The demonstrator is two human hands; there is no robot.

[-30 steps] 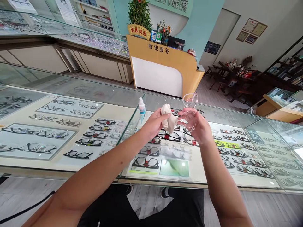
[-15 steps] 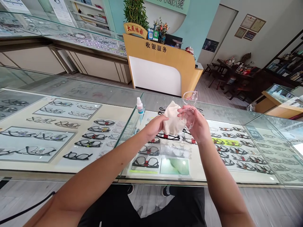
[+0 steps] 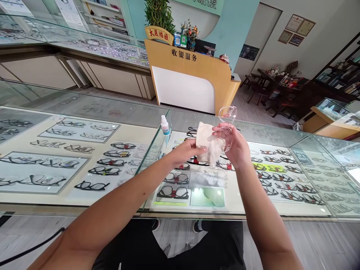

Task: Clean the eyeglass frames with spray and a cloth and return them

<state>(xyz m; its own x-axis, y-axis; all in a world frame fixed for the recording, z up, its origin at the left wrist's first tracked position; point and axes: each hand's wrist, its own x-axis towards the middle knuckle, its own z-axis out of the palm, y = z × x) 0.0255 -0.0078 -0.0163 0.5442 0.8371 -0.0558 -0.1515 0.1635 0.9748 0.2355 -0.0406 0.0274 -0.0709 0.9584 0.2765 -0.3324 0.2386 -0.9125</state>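
Above the glass counter my left hand (image 3: 189,150) is closed on a cream cleaning cloth (image 3: 207,139), its thumb lying over the front of it. My right hand (image 3: 235,144) grips a pair of clear-framed eyeglasses (image 3: 227,114), fingers around the frame. One lens stands up above the fingers; the other is in front of the palm, beside the cloth. The cloth's right part overlaps the lower lens, and I cannot tell whether it presses on it. A small white spray bottle (image 3: 164,126) stands upright on the counter to the left of my hands.
Under the glass countertop (image 3: 140,208) lie rows of eyeglasses (image 3: 173,192) and a green card (image 3: 207,197). A wooden cashier desk (image 3: 185,56) stands beyond the counter, with a plant (image 3: 159,17) on it. More display cases (image 3: 95,48) line the back left.
My left thumb has moved right across the cloth, and the cloth has folded and shifted in shape. The eyeglasses have tilted slightly in my right hand.
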